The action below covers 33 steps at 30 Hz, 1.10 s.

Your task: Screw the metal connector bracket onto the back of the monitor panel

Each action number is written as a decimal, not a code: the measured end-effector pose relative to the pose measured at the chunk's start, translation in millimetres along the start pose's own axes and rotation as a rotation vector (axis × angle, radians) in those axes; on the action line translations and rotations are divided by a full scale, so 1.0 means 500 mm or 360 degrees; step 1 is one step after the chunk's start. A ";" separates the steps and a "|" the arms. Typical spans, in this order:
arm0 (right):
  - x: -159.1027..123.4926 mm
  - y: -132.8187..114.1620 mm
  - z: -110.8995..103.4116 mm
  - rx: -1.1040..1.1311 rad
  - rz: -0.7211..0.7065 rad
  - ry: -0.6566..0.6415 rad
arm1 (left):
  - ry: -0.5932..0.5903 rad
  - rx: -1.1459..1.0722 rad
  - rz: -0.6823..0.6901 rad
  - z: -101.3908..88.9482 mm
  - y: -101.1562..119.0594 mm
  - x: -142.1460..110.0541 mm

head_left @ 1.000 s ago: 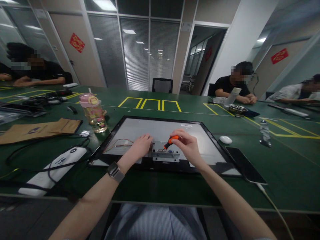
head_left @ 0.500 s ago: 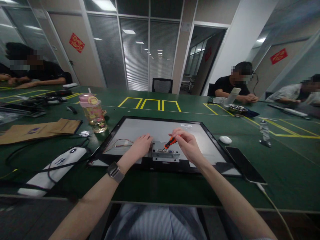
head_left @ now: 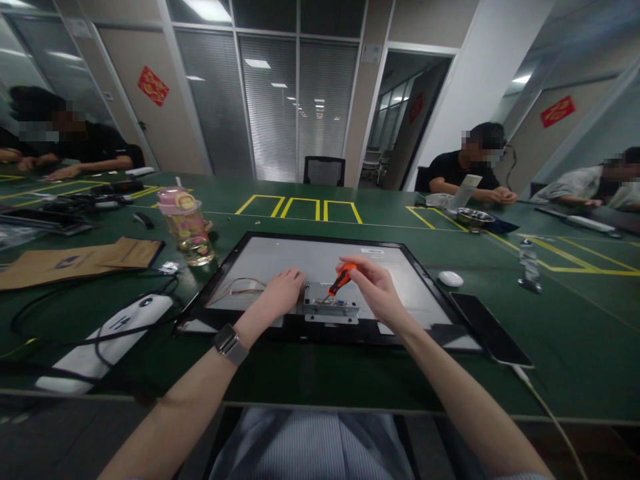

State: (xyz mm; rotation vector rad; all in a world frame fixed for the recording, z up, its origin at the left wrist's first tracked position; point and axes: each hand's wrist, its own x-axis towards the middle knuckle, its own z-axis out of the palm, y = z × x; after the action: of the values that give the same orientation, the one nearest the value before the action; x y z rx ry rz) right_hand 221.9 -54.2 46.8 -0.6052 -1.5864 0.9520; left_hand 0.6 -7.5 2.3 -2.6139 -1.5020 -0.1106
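My right hand (head_left: 375, 285) is closed on an orange and black screwdriver (head_left: 342, 279). The tool slants down to the left, its tip at a small metal bracket (head_left: 332, 316) with connectors along it. That bracket sits near the close edge of a flat display panel (head_left: 320, 257), grey-backed with a black frame, lying on the table. Beside the bracket's left end rests my left hand (head_left: 284, 293), fingers stretched out over the panel and holding nothing visible. Thin wires (head_left: 243, 287) run across the panel left of that hand.
On the left are a pink-lidded bottle (head_left: 185, 227), a paper bag (head_left: 80, 260) and a white power strip (head_left: 107, 343) with black cables. To the right lie a phone (head_left: 493, 330) on a cord and a white case (head_left: 451, 279). Several people sit across the green table (head_left: 280, 387).
The fingers of my right hand have shifted on the screwdriver, so more of the orange handle shows. My left hand has stayed in place.
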 end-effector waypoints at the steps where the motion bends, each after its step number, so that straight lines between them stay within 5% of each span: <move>1: 0.000 -0.003 0.001 -0.0009 0.0008 -0.0018 | 0.0000 -0.0005 -0.0001 0.000 0.000 0.000; 17: -0.003 -0.034 0.014 -0.0184 -0.0073 -0.0091 | -0.0018 -0.0028 -0.0003 -0.009 0.005 -0.001; 23: -0.003 -0.025 0.017 -0.0293 -0.0203 0.0097 | -0.0026 -0.0043 -0.0026 -0.012 0.007 -0.002; 33: -0.005 -0.042 0.013 -0.0255 -0.0115 -0.0105 | -0.0013 -0.0005 -0.0003 -0.014 0.007 -0.003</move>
State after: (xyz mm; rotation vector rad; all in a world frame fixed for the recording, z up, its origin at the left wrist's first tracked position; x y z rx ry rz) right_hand 218.3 -69.2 62.4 -0.6279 -1.7433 0.8033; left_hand 2.7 -11.7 8.9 -2.6190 -1.5080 -0.1028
